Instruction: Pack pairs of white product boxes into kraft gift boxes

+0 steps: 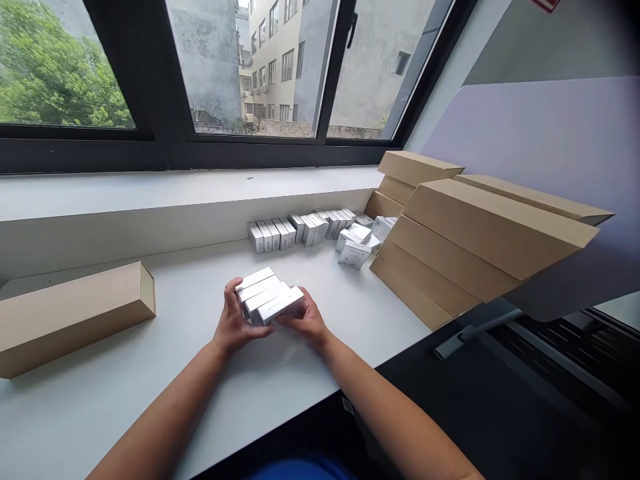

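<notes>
A bundle of several small silver-white boxes point(267, 297) lies side by side in the middle of the white table point(100, 400). My left hand point(233, 323) grips the bundle's left end and my right hand point(305, 320) grips its right end, pressing the boxes together. Further back, a row of more small silver boxes point(300, 230) stands along the wall under the window sill. A few of them lie loose point(356, 248) at the row's right end.
A long brown cardboard box point(70, 317) lies at the table's left. A slanted stack of long brown cardboard boxes point(465, 247) leans at the right, against a pale board point(540, 133). A dark surface point(500, 400) borders the table's right edge. Windows run along the back.
</notes>
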The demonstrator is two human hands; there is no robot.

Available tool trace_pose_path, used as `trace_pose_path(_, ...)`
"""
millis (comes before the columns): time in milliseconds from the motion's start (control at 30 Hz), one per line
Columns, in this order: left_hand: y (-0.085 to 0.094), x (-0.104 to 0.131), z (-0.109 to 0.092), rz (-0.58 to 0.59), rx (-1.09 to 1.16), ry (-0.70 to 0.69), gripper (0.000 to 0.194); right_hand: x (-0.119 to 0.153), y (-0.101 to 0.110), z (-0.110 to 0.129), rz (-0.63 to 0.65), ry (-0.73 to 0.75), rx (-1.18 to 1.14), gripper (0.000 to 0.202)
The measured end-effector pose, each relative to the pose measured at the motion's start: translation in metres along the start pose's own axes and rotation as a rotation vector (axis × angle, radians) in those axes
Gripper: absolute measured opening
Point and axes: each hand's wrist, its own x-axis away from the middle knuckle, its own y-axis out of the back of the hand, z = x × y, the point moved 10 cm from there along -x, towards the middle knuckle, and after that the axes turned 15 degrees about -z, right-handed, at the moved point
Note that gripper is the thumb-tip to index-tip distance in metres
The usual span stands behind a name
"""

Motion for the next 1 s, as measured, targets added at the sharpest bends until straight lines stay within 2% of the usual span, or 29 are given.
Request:
trace_pose_path(100, -0.003, -0.005, 0.008, 0.039, 0.092, 0.06, 0.11, 0.005, 0.004, 0.002, 0.026, -0.054, -0.004, 0.076)
trace_pose_path(167, -0.005, -0.007, 0.017, 0.059, 0.19, 0.181, 0.101, 0.007, 0.005, 0.005, 0.046, -0.085, -0.019, 0.071)
trace_pose_path(267, -0.015, -0.003, 0.033, 0.151, 0.265, 0.383, 0.086, 0.008, 0.01, 0.008, 0.055, -0.109, -0.018, 0.07)
trace_pose_path(333, -0.012, -0.004, 0.04, 0.124, 0.249, 0.436, 0.076, 0.005, 0.021, 0.011, 0.03, -0.093, 0.021, 0.07)
trace_pose_path(400, -0.003, -0.008, 0.045, 0.038, 0.198, 0.442, 0.071, 0.0, 0.037, 0.016, -0.052, -0.046, 0.061, 0.067)
trace_pose_path(533, 0.005, -0.012, 0.051, -0.054, 0.05, 0.439, 0.069, -0.007, 0.063, 0.035, -0.236, 0.117, 0.1, 0.057)
trace_pose_path(600, 0.009, -0.014, 0.052, -0.087, 0.076, 0.465, 0.064, -0.006, 0.071, 0.049, -0.326, 0.238, 0.194, 0.054)
trace_pose_path(667, 0.015, -0.018, 0.054, -0.133, 0.169, 0.526, 0.058, 0.001, 0.08, 0.07, -0.419, 0.425, 0.378, 0.054)
trace_pose_path(733, 0.023, -0.02, 0.06, -0.174, 0.259, 0.614, 0.054, 0.011, 0.084, 0.088, -0.445, 0.615, 0.665, 0.054)
trace_pose_path(800, 0.027, -0.022, 0.065, -0.192, 0.304, 0.689, 0.053, 0.017, 0.082, 0.09, -0.344, 0.724, 0.981, 0.055)
trace_pose_path(867, 0.03, -0.023, 0.068, -0.198, 0.288, 0.7, 0.053, 0.022, 0.084, 0.08, -0.168, 0.719, 1.224, 0.061)
trace_pose_path(933, 0.036, -0.025, 0.065, -0.218, 0.17, 0.617, 0.05, 0.029, 0.09, 0.071, -0.01, 0.635, 1.339, 0.068)
trace_pose_path(1000, 0.047, -0.029, 0.054, -0.273, -0.06, 0.425, 0.042, 0.037, 0.099, 0.069, 0.081, 0.5, 1.358, 0.073)
